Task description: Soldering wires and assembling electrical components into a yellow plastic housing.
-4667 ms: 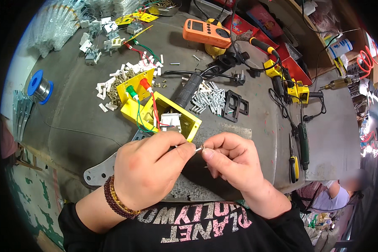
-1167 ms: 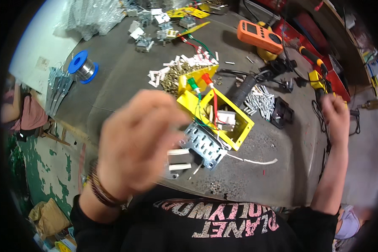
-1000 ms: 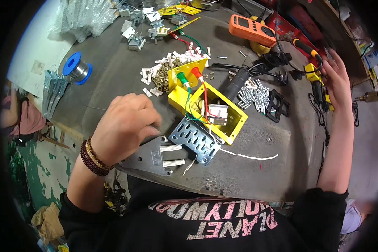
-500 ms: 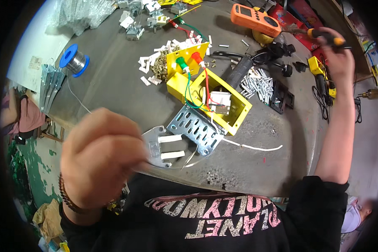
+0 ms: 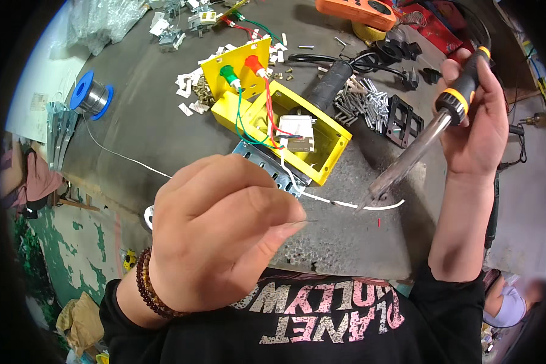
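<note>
The right hand (image 5: 474, 144) grips a soldering iron (image 5: 420, 144) near white wire (image 5: 379, 208); the left hand (image 5: 221, 227) pinches, probably, solder wire (image 5: 309, 221), partly blocking the slotted plate (image 5: 272, 171) beside the yellow box (image 5: 333, 164). A solder spool (image 5: 91, 96) sits leftward.

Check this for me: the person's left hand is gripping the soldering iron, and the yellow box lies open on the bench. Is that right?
Not quite: the head view shows the right hand gripping the soldering iron. The yellow box does lie open on the bench.
</note>
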